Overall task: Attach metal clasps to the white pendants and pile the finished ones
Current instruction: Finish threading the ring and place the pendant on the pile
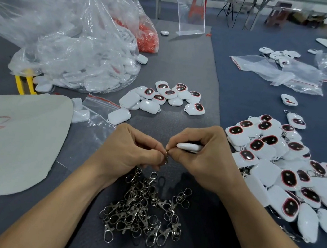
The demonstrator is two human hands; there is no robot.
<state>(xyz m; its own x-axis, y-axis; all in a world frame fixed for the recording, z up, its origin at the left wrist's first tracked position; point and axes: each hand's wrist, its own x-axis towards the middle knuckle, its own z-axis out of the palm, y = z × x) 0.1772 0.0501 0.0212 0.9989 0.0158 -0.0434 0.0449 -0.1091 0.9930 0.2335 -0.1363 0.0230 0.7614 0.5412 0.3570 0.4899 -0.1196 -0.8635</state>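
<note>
My left hand (134,151) pinches a metal clasp (166,157) at its ring, with the clasp hanging below the fingertips. My right hand (201,155) grips a white pendant (189,147) edge-on, its thumb and forefinger meeting the clasp's ring. Both hands hover above a heap of loose metal clasps (144,208) near the table's front. A small group of white pendants (163,97) without clasps lies behind the hands. To the right lies a large pile of pendants with clasps (286,165).
A big clear plastic bag of white pendants (75,51) fills the back left, with a bag of orange parts (149,38) behind it. A grey sheet (17,141) lies at the left, yellow-handled pliers (25,82) beyond it. Empty zip bags (279,73) lie at the back right.
</note>
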